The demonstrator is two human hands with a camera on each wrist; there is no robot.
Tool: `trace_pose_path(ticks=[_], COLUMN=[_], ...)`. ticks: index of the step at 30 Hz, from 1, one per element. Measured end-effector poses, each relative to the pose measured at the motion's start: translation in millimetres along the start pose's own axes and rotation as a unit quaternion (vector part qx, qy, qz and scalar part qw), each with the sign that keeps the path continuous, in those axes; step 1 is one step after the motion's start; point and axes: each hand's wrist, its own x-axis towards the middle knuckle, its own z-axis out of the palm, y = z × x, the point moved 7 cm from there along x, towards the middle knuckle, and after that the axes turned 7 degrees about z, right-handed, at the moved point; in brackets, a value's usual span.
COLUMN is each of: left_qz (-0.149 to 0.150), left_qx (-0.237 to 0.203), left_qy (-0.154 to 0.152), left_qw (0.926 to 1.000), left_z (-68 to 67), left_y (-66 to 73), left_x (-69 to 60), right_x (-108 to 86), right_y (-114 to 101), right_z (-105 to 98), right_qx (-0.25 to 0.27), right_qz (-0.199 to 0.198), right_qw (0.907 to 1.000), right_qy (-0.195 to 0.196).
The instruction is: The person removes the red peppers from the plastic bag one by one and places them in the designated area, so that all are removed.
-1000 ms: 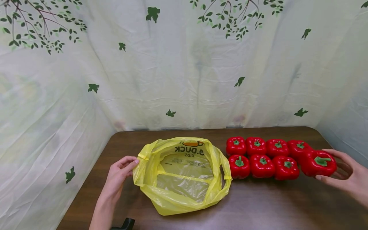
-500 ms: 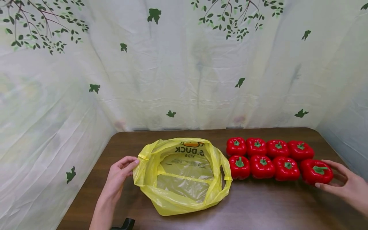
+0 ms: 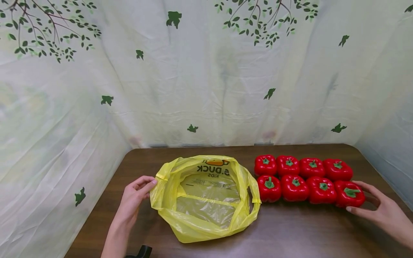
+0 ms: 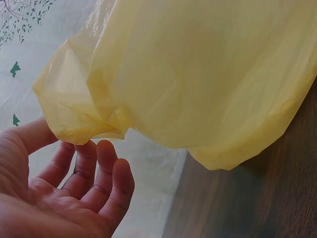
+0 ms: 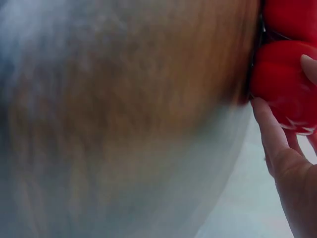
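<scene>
A yellow plastic bag (image 3: 171, 218) with printed lettering stands with its mouth spread wide. My left hand (image 3: 133, 197) pinches its left rim; in the left wrist view the bag's edge (image 4: 74, 119) lies between thumb and fingertips. At the right, my right hand (image 3: 380, 209) holds a glossy red bell pepper (image 3: 342, 199) with a green stem, thumb in front and fingers behind. This pepper sits at the right end of the front row, against its neighbour (image 3: 317, 193). In the right wrist view, fingers (image 5: 270, 126) touch the pepper (image 5: 275, 74).
More red bell peppers (image 3: 312, 166) stand in two rows just right of the bag. All are on a brown wooden table (image 3: 290, 233). A black object (image 3: 143, 251) shows at the front edge. A pale leaf-printed curtain (image 3: 222, 89) surrounds the table.
My right hand has lowered the bell pepper and brought it left, from above the right end of the rows to the end of the front row. The left hand and bag stay put.
</scene>
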Motion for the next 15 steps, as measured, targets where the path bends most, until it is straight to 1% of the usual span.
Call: trace_pose_path(ticks=[4, 9, 15], left_qz=[-0.001, -0.006, -0.017], left_qx=[0.001, 0.003, 0.003], left_qy=[-0.001, 0.000, 0.001], left_qw=[1.0000, 1.0000, 0.9998], left_z=[0.4, 0.6, 0.5], left_y=[0.0, 0.1, -1.0], left_x=[-0.4, -0.8, -0.6], right_x=[2.4, 3.2, 2.2], right_y=[3.4, 4.9, 3.6], right_z=[2.5, 2.7, 2.2], right_qx=[0.000, 0.003, 0.009], right_qz=[0.009, -0.003, -0.014], right_qw=[1.0000, 0.9998, 0.9996], right_qy=[0.003, 0.018, 0.021])
